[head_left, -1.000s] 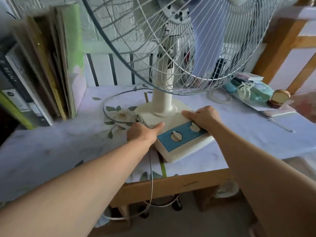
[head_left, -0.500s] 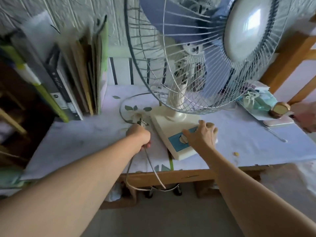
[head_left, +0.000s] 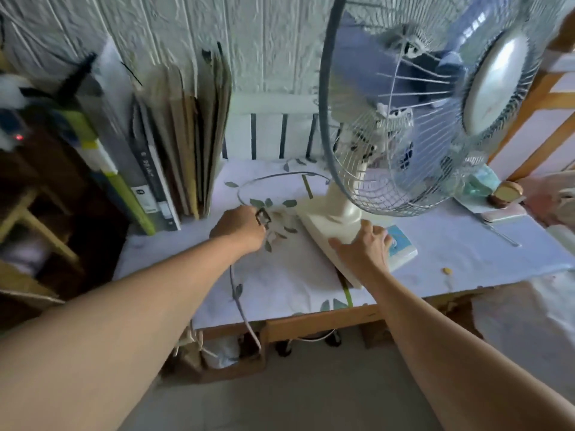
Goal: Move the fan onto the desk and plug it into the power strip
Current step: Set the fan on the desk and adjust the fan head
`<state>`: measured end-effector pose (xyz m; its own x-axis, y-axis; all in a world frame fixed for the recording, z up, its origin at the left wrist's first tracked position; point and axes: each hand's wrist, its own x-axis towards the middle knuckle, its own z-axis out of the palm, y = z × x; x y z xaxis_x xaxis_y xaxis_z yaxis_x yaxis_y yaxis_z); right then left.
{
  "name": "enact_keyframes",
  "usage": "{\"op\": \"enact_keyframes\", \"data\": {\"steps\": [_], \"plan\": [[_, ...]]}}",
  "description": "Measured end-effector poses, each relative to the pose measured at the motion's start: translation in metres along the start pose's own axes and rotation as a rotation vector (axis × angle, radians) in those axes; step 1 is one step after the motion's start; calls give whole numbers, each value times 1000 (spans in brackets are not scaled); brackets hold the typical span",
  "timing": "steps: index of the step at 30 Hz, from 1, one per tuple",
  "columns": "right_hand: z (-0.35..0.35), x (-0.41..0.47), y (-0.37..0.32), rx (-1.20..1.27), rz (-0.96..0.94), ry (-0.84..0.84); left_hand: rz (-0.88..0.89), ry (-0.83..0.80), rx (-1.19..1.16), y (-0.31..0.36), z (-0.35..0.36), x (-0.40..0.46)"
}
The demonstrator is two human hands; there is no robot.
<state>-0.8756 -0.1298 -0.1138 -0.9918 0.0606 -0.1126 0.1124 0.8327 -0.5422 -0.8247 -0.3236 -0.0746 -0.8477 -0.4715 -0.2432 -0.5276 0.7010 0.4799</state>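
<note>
The fan (head_left: pixel 413 119) is seen standing upright on the desk (head_left: pixel 435 259), right of the frame's centre, its cream base (head_left: pixel 329 225) set on the pale leaf-printed cloth and its wire cage filling the upper right. The right hand (head_left: pixel 365 247) is laid on the near part of the base beside the blue control panel (head_left: pixel 399 244), with the fingers spread apart and flat. The left hand (head_left: pixel 239 228), just left of the base at mid-frame, is closed around the plug (head_left: pixel 264 217) of the fan's cord (head_left: pixel 239 293); dark prongs are seen sticking out past the knuckles. From that fist the cord is hung over the desk's front edge toward the floor, and another stretch is looped across the cloth behind the hand. Books and folders (head_left: pixel 174 150) are stood against the wall at the left.
</note>
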Motion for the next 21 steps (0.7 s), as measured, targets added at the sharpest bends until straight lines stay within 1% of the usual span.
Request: {"op": "enact_keyframes", "data": {"steps": [4,7,9,12,16,21], "plan": [[13,-12,-32,15,72,27,218,7,239,-15,-29,18],[17,-21,-55,26,136,49,457,103,440,-20,-49,25],[19,-26,-66,43,167,59,546,132,527,-19,-62,29],[21,-30,-73,46,213,77,588,89,600,-23,-64,35],[23,-28,-67,27,270,93,570,-63,614,-37,-43,42],[21,-21,-53,10,281,87,456,-315,465,-29,-25,50]]}}
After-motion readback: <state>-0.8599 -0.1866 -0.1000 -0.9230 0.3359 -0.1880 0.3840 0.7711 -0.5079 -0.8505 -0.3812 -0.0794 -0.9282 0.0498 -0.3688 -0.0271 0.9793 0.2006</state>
